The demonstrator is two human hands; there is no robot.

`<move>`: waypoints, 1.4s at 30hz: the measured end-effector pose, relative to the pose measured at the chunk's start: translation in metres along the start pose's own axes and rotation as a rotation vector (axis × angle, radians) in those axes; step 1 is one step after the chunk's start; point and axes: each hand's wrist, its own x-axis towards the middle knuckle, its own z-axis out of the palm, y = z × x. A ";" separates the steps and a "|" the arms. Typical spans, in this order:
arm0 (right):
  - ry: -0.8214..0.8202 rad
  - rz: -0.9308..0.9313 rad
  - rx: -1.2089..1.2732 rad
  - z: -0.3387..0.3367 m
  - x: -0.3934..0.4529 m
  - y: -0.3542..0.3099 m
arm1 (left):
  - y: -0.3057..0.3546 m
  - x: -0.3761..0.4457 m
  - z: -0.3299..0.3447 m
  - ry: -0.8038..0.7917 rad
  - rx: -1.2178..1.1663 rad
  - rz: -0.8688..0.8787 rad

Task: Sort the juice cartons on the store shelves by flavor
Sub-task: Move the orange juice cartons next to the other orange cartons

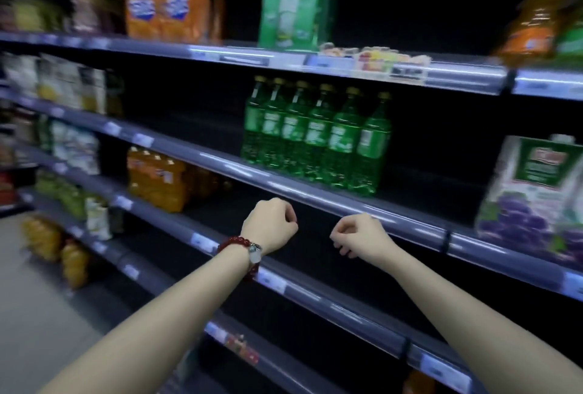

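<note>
A grape juice carton (527,198) with purple grapes and a green label stands on the middle shelf at the far right. Blurred cartons (67,84) fill the shelves at the far left. My left hand (271,225), with a red bead bracelet at the wrist, hangs in front of a bare dark shelf bay, fingers loosely curled and holding nothing. My right hand (356,234) hangs beside it, also loosely curled and holding nothing, just below the shelf rail (315,195). Neither hand touches a carton.
Green bottles (315,138) stand in a shrink-wrapped pack on the middle shelf. Orange packs (172,12) and a green box (295,13) sit on the top shelf, an orange jug (533,21) at top right. Orange bottles (157,179) fill the lower left shelf. Floor (34,299) lies at the lower left.
</note>
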 end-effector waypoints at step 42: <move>-0.131 -0.365 0.194 0.516 0.519 -0.516 | -0.664 0.301 -0.407 0.230 0.129 -0.416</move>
